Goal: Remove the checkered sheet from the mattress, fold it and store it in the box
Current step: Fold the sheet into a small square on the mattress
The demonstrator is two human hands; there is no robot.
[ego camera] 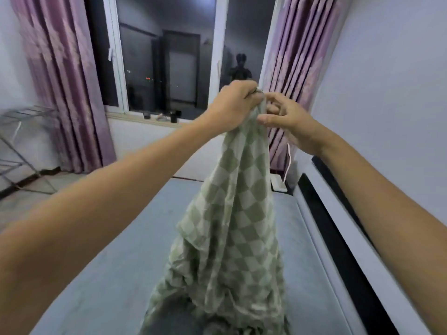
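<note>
The green-and-white checkered sheet (232, 213) hangs in a bunched cone above the grey mattress (108, 250), its lower folds resting on the mattress near me. My left hand (232, 107) is raised at chest height and closed around the sheet's gathered top. My right hand (287, 122) is right beside it, thumb and fingers pinching the same top edge from the right. No box is in view.
A window (169, 56) with small items on its sill faces me, with purple curtains (60, 81) on both sides. A metal drying rack (21, 146) stands at the left. A white wall and dark bed frame (338, 226) run along the right.
</note>
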